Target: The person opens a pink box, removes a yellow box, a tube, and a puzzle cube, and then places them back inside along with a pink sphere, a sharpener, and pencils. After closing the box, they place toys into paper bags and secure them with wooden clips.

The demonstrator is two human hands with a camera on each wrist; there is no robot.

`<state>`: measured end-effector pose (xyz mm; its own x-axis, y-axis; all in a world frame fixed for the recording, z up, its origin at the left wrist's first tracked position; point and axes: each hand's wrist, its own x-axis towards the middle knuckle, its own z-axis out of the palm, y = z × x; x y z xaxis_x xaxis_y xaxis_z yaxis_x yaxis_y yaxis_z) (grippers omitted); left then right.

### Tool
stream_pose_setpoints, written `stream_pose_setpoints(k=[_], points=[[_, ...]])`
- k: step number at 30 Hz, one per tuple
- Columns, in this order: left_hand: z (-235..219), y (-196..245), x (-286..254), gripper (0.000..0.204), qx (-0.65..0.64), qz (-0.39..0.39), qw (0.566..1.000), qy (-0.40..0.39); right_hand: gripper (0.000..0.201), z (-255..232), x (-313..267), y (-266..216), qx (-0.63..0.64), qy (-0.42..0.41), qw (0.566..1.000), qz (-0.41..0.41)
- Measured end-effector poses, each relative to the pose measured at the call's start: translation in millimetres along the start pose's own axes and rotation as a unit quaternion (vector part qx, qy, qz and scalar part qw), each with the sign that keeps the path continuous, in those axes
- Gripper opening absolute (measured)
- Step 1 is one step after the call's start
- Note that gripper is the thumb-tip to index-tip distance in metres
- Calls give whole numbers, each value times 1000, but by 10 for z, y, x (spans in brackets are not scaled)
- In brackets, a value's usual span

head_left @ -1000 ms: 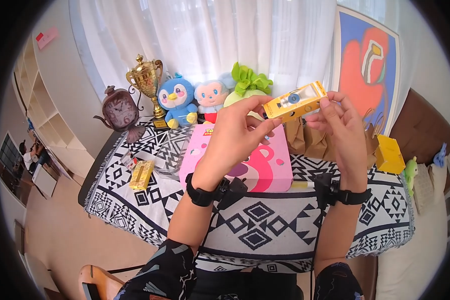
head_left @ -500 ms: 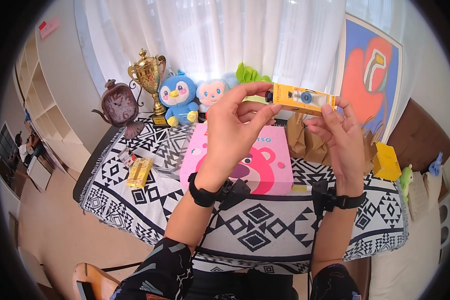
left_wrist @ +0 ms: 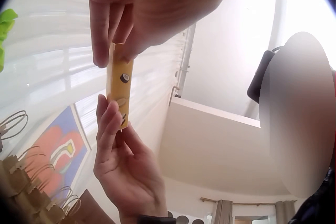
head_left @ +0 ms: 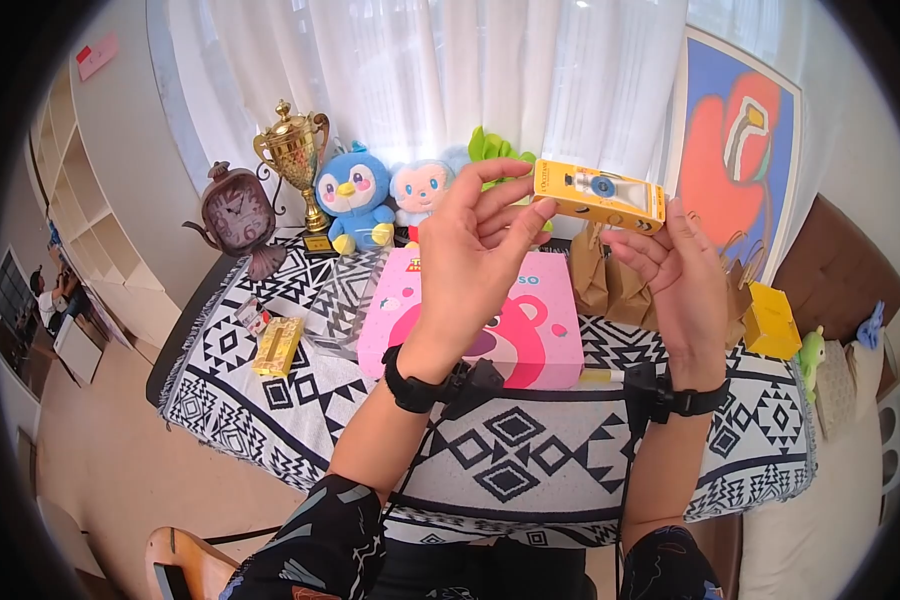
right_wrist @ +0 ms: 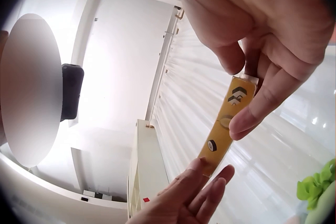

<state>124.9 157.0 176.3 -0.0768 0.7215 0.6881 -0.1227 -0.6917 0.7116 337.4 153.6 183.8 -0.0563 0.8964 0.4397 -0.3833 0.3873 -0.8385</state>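
Above the table, a small yellow box (head_left: 598, 208) with a clear window is held up between both hands. Through the window shows a silvery cream tube (head_left: 620, 190) with a blue round label. My left hand (head_left: 475, 250) pinches the box's left end between thumb and fingers. At the other end my right hand (head_left: 682, 275) holds it lightly by the fingertips and thumb. The left wrist view shows a printed side of the box (left_wrist: 122, 74), with both hands' fingertips on it. Small dark drawings cover the same carton (right_wrist: 223, 121) in the right wrist view.
Below the hands lies a pink bear-printed box (head_left: 530, 340) on a patterned cloth (head_left: 510, 450). Behind stand a clock (head_left: 240, 210), a trophy (head_left: 295, 160) and plush toys (head_left: 355, 195). Brown paper bags (head_left: 625, 295) and a yellow box (head_left: 770, 320) are at right, another yellow box (head_left: 278, 347) at left.
The small box has turned from its right end up to its right end slightly lower, its window still facing me. Both hands have shifted their fingers along its ends.
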Motion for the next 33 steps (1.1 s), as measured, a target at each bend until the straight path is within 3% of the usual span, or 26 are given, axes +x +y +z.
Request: stream_pose_setpoints(k=[12,16,25,27,33], points=[[-22,-9,-30,44,43,22,998,-50,37,-68,2,21,41,-17,999,-7],[-32,86,-47,46,57,12,996,-61,34,-115,19,43,39,15,999,-34],[-55,103,-33,46,72,35,996,-34,27,-203,26,9,66,100,990,-73],[-54,75,-23,39,60,72,996,1,26,-234,32,9,69,111,988,-80],[-111,110,-2,37,126,79,988,45,20,-351,77,-3,109,185,970,-115]])
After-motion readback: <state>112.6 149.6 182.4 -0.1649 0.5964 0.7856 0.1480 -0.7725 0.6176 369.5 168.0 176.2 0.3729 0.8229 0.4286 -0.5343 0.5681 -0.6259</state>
